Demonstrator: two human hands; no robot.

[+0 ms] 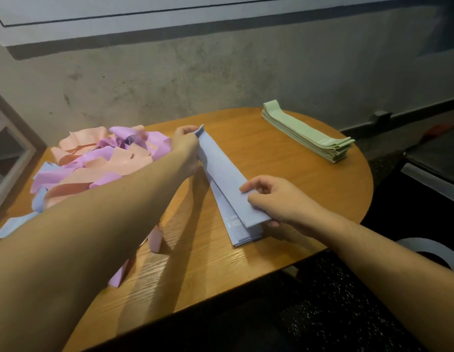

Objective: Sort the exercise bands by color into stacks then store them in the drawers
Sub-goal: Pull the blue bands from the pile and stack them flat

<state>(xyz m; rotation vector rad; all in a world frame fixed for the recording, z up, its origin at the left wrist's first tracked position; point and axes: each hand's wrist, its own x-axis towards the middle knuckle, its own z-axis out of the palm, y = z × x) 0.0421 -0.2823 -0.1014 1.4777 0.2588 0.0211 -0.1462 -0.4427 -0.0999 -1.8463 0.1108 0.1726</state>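
A round-edged wooden table (284, 158) with visible grain is seen across the middle of the frame. Behind it, a stained concrete wall (221, 72) fills the upper part, topped by a pale panel (119, 11). A dark speckled floor (335, 313) is shown at the lower right, where a white rounded object (434, 252) is partly seen.

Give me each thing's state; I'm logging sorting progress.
Green stack: neat, flat, untouched, at the table's far right.
Blue stack: mid-table, gripped at both ends.
Mixed pile: pink, purple, blue bands, tangled, unsorted.
Left hand: pinches the blue stack's far end.
Right hand: holds its near end.
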